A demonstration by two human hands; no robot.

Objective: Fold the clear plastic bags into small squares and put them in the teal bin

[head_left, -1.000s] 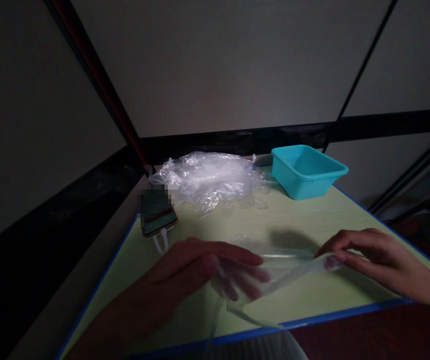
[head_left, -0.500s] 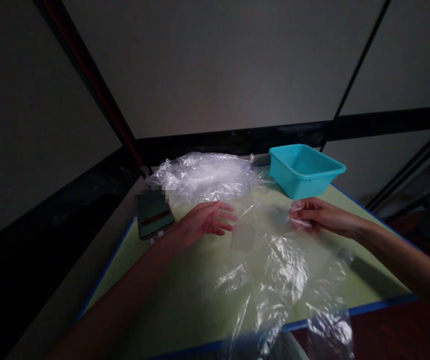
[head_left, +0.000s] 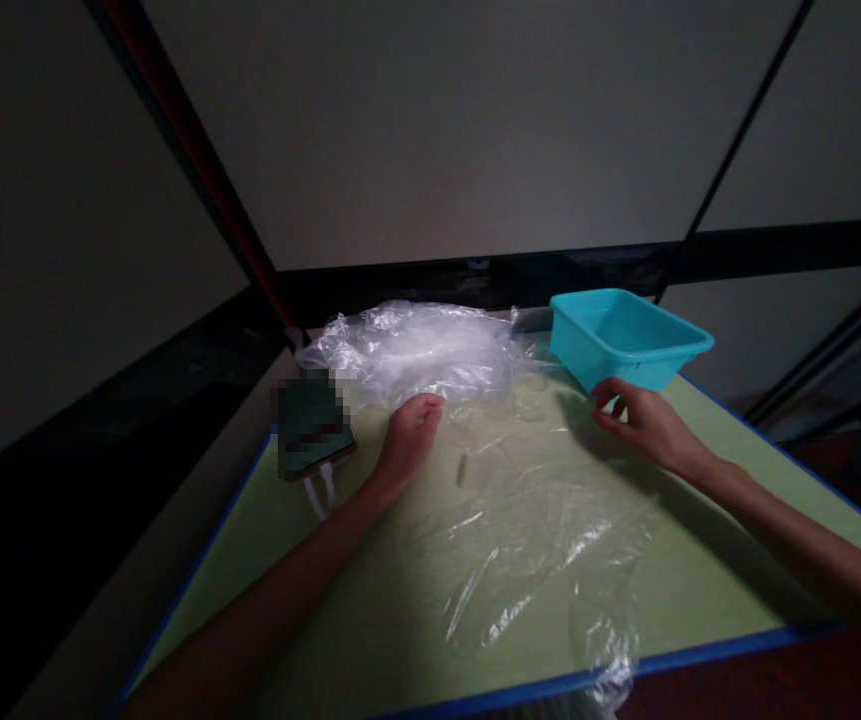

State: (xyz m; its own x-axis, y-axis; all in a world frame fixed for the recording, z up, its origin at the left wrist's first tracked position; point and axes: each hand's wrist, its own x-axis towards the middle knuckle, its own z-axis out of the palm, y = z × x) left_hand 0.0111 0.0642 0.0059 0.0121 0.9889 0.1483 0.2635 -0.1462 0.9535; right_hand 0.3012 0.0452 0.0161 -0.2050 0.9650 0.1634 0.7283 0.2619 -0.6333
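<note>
A clear plastic bag (head_left: 542, 550) lies spread and wrinkled across the middle of the table, its lower end hanging over the front edge. Behind it rests a heap of thin clear plastic (head_left: 430, 350). My left hand (head_left: 409, 437) is closed at the near edge of this heap, fingers curled together; whatever they hold, if anything, is hidden. Above the table, just in front of the turquoise basin (head_left: 610, 355), my right hand (head_left: 647, 425) is held with thumb and fingers curved apart and nothing visible between them.
A phone-like device (head_left: 315, 430), partly pixelated, lies at the left with a white cable (head_left: 317, 490). The pale green table (head_left: 370, 610) has a blue edge. Dark-trimmed panels (head_left: 460, 130) rise behind it.
My right hand has let go of the clear bag, which now lies flatter on the table. My left hand has moved slightly up and left, its spread fingers now curled in.
</note>
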